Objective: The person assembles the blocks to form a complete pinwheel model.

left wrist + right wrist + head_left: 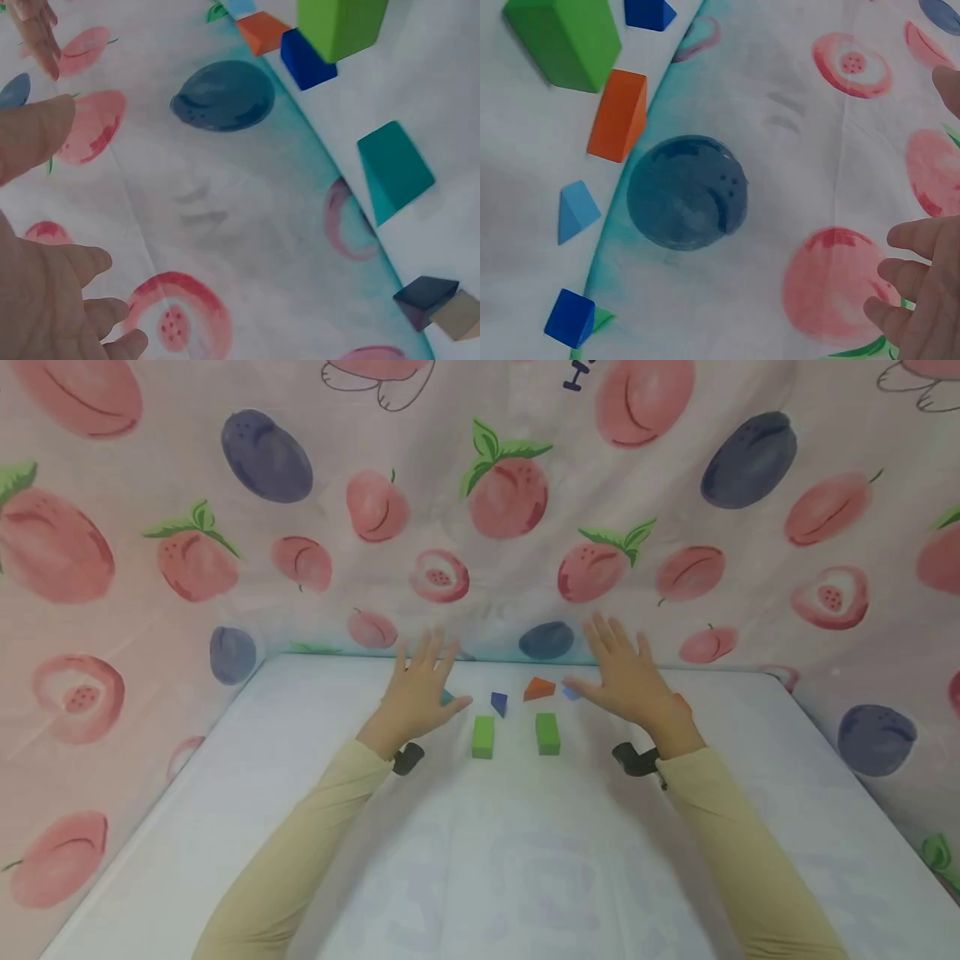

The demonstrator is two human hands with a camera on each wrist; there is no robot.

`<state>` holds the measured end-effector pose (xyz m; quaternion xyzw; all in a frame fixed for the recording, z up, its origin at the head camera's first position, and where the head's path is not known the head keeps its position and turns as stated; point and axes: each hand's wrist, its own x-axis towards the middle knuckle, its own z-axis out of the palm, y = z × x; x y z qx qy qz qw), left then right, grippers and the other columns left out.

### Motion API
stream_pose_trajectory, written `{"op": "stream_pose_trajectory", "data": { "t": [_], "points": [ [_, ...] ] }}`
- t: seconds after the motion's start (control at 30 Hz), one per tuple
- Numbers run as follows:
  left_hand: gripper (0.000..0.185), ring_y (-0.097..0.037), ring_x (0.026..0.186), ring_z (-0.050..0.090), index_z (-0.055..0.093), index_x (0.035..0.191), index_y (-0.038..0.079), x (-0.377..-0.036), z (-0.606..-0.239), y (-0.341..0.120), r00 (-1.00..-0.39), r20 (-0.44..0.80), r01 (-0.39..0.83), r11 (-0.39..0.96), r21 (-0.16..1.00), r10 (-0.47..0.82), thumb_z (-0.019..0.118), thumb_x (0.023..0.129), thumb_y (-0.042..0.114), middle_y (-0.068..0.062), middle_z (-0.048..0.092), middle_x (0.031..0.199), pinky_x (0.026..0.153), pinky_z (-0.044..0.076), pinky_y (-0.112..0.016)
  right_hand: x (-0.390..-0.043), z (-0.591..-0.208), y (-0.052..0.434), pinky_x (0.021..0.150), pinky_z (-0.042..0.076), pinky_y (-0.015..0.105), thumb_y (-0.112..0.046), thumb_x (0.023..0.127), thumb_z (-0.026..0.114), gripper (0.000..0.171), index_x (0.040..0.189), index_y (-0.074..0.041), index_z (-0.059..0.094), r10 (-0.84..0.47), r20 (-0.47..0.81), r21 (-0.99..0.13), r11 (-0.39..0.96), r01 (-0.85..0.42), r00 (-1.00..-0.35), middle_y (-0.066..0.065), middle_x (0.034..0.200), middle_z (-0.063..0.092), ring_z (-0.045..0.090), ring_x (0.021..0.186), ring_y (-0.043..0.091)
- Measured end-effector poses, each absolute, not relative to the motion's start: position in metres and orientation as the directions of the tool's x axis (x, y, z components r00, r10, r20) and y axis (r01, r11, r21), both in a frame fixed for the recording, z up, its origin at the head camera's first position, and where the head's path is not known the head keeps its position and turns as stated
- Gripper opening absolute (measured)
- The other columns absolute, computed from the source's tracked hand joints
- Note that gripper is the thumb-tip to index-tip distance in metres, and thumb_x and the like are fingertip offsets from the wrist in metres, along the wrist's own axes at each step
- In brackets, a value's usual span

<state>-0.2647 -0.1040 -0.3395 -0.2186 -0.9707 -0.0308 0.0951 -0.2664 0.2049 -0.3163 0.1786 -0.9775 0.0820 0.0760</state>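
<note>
My left hand (416, 693) and right hand (630, 681) hover with fingers spread above the far part of a white table (480, 860), holding nothing. Between them lie two green blocks (483, 736) (547, 732), a dark blue wedge (498, 702) and an orange block (538, 688). A teal block (447, 697) peeks out beside my left hand; a light blue piece (572, 692) sits by my right thumb. The left wrist view shows the teal block (394, 171), a green block (341, 26) and the dark blue wedge (306, 60). The right wrist view shows the orange block (619, 114) and the light blue piece (574, 211).
A fruit-print cloth (480, 510) hangs behind and at both sides of the table. A dark block (426, 298) and a wooden one (459, 315) lie near the table's far edge. A small blue cube (570, 317) lies by that edge too.
</note>
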Motion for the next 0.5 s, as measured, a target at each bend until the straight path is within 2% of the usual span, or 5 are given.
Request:
{"op": "stream_pose_trajectory", "data": {
  "t": [0.1,0.33,0.5],
  "points": [
    [0.085,-0.034,0.147,0.001,0.008,0.152,0.01,-0.262,-0.349,-0.103,-0.883,0.186,0.446,0.894,0.044,0.431,0.048,0.091,0.054,-0.015,-0.004,0.159,0.117,0.0,-0.058,-0.266,-0.324,0.203,0.112,0.0,0.066,-0.059,0.088,0.05,0.093,0.152,-0.008,0.006,-0.356,0.191,-0.128,0.915,-0.383,-0.915,0.014,0.16,0.002,0.0,0.147,0.036],
    [0.084,-0.033,0.147,0.011,0.014,0.151,0.011,-0.259,-0.374,-0.102,-0.851,0.193,0.492,0.87,-0.029,0.488,0.052,0.09,0.053,-0.016,0.01,0.158,0.117,0.009,-0.056,-0.263,-0.344,0.201,0.113,-0.002,0.064,-0.06,0.087,0.049,0.095,0.152,-0.009,0.002,-0.397,0.176,-0.111,0.901,-0.419,-0.901,0.011,0.16,0.0,-0.002,0.147,0.034],
    [0.083,-0.032,0.147,0.012,0.015,0.151,0.011,-0.257,-0.389,-0.102,-0.834,0.194,0.519,0.854,-0.044,0.517,0.051,0.089,0.054,-0.015,0.011,0.158,0.118,0.007,-0.055,-0.262,-0.357,0.199,0.114,0.0,0.063,-0.061,0.087,0.049,0.095,0.152,-0.008,0.004,-0.43,0.179,-0.073,0.891,-0.447,-0.885,0.011,0.16,0.0,0.0,0.147,0.034]
  ]
}}
